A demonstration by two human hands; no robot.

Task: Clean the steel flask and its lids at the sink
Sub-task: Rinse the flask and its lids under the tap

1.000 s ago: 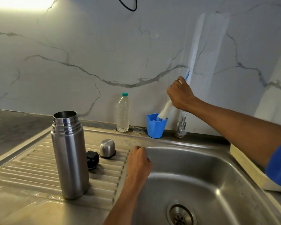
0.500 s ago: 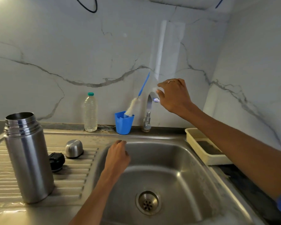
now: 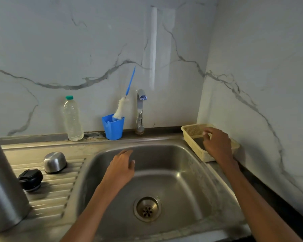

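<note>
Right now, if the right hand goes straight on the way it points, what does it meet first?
Most likely the yellow basket: the right hand hovers over it, fingers curled toward its inside. Something dark lies in there, but depth is unclear.

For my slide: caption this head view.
Right hand reaches into the yellow basket; flask waits beside the sink.

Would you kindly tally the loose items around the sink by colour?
Steel: 2, flask and cap
Black: 1, stopper
Blue: 2, cup and brush
Clear: 1, bottle
Cream: 1, basket
Total: 7
</note>
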